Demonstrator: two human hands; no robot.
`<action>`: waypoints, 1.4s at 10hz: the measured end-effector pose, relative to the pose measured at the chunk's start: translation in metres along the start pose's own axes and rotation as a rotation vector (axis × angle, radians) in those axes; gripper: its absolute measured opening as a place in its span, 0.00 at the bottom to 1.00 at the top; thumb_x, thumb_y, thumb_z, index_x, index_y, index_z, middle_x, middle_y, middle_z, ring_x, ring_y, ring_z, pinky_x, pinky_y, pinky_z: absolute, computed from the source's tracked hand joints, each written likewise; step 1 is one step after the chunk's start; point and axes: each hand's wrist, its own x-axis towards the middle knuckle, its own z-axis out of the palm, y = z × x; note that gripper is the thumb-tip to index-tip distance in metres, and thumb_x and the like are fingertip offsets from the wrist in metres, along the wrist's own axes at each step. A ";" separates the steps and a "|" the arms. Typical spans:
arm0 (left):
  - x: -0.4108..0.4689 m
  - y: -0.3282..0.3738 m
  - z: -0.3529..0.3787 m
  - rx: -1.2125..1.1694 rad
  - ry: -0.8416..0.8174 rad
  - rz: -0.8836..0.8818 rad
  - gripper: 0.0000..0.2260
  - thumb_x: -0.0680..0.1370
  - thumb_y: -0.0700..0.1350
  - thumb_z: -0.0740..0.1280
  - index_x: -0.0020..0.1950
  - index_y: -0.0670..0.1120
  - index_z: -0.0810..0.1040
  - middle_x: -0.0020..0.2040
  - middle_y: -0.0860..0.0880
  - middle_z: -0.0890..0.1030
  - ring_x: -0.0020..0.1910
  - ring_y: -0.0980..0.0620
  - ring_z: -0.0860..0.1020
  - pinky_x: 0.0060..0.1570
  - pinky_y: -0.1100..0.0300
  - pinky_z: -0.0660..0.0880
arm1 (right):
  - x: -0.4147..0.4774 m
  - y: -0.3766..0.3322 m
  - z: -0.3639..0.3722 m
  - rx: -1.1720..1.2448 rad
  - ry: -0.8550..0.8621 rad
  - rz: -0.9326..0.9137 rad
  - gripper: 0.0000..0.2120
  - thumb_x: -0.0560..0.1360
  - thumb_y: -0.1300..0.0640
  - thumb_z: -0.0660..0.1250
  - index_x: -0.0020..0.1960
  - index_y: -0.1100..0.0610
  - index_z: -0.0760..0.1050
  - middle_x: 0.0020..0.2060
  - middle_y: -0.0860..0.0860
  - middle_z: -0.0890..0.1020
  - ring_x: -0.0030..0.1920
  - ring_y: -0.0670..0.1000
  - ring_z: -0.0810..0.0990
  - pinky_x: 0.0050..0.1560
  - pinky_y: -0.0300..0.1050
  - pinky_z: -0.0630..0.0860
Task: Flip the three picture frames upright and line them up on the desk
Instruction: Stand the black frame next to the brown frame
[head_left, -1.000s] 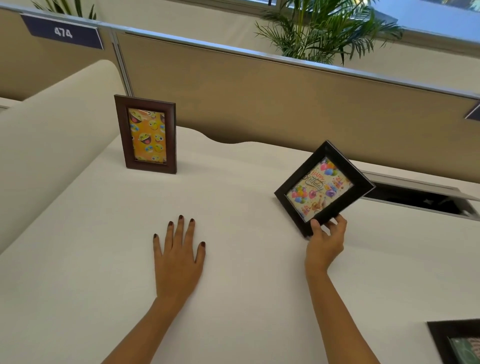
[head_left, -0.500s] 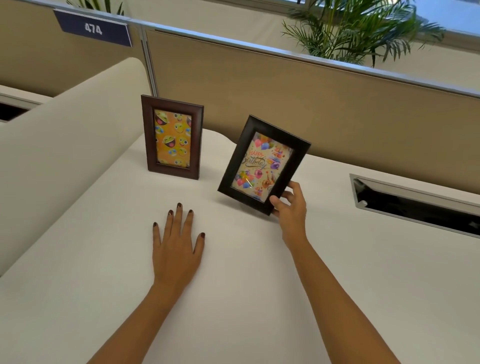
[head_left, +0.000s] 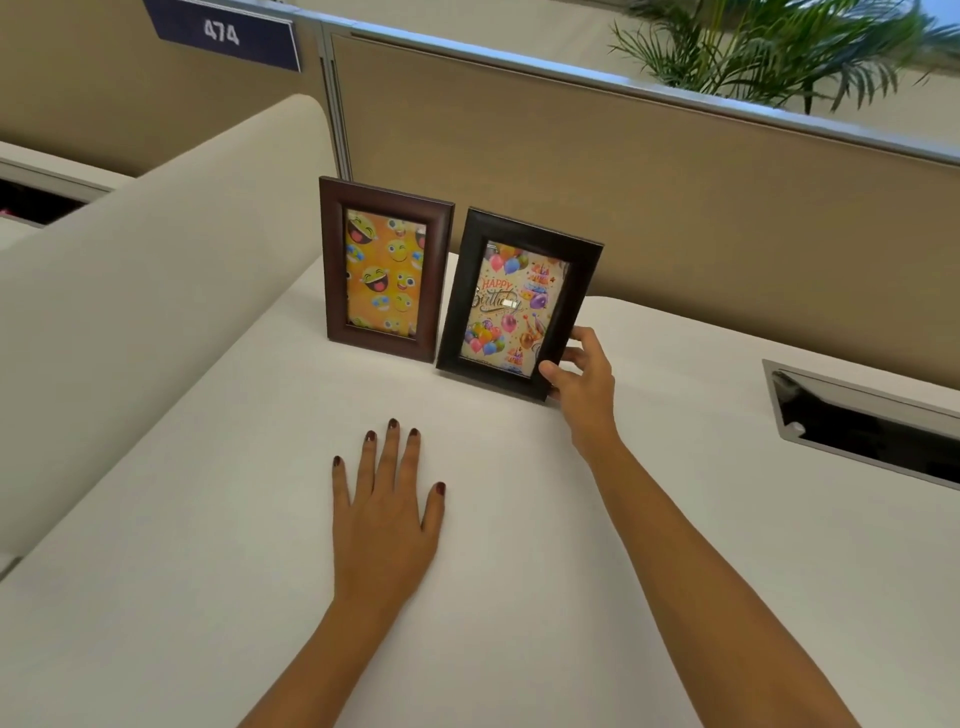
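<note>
Right hand (head_left: 582, 379) pinching the lower right corner of the black frame (head_left: 519, 304), grip closed on it; left hand (head_left: 387, 525) flat and empty on the table (head_left: 519, 597). Frame tilted, just left of the grip, beside the upright brown frame (head_left: 384, 267). Best straightened, bottom edges levelled, released gently once steady. Third frame out of view.
</note>
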 end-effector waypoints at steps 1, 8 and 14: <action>0.000 0.000 -0.001 -0.009 -0.003 -0.002 0.31 0.79 0.60 0.39 0.76 0.47 0.59 0.77 0.46 0.60 0.76 0.45 0.58 0.72 0.41 0.55 | 0.003 0.001 0.005 -0.012 -0.014 -0.021 0.17 0.77 0.65 0.65 0.64 0.54 0.67 0.55 0.49 0.75 0.56 0.50 0.76 0.46 0.39 0.78; 0.000 0.001 0.000 -0.020 -0.012 -0.017 0.29 0.78 0.59 0.45 0.76 0.48 0.58 0.77 0.46 0.60 0.76 0.45 0.58 0.72 0.40 0.55 | 0.023 0.008 0.009 -0.095 0.007 0.005 0.20 0.77 0.64 0.64 0.67 0.55 0.66 0.64 0.57 0.75 0.63 0.56 0.75 0.58 0.56 0.79; -0.001 0.002 -0.007 -0.033 -0.072 -0.007 0.32 0.79 0.60 0.38 0.75 0.46 0.62 0.75 0.43 0.63 0.74 0.42 0.62 0.71 0.39 0.56 | -0.039 0.022 -0.023 -0.041 0.226 -0.042 0.18 0.74 0.62 0.70 0.61 0.53 0.70 0.52 0.52 0.80 0.54 0.52 0.79 0.50 0.32 0.73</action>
